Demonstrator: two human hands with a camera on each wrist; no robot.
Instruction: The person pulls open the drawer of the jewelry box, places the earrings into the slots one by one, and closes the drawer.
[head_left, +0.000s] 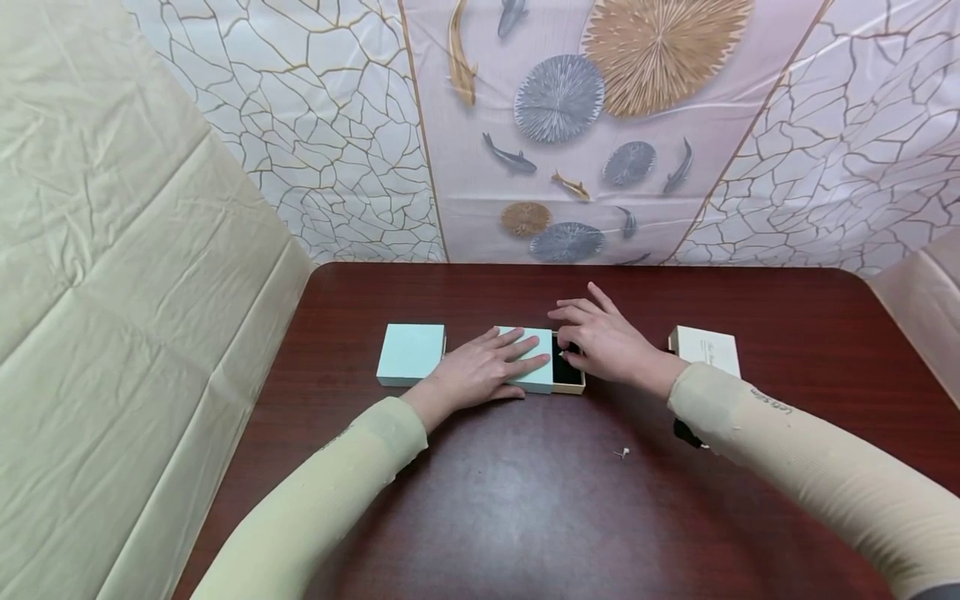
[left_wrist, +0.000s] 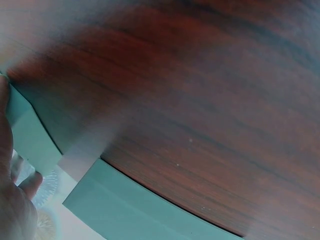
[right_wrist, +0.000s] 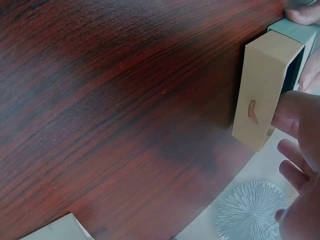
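Observation:
My left hand (head_left: 483, 367) lies with fingers spread on the mint-green sleeve of a drawer-style jewelry box (head_left: 542, 379), pressing it on the table. The box's tan drawer (right_wrist: 260, 90) is pulled partway out to the right, showing a black lining (head_left: 567, 372) and a small ribbon tab (right_wrist: 253, 112) on its front. Over the drawer, my right hand (head_left: 600, 340) pinches a tiny whitish piece (head_left: 561, 354) between thumb and index finger, its other fingers raised; most of the piece is hidden. Nearer me on the table lies a small shiny stud earring (head_left: 622, 452).
A second mint-green box (head_left: 411, 354) stands left of my left hand. Toward the right is a cream box (head_left: 705, 346) with small print, partly behind my right forearm. A black item (head_left: 686, 433) shows below that sleeve. A patterned cloth (head_left: 555, 167) hangs behind the table.

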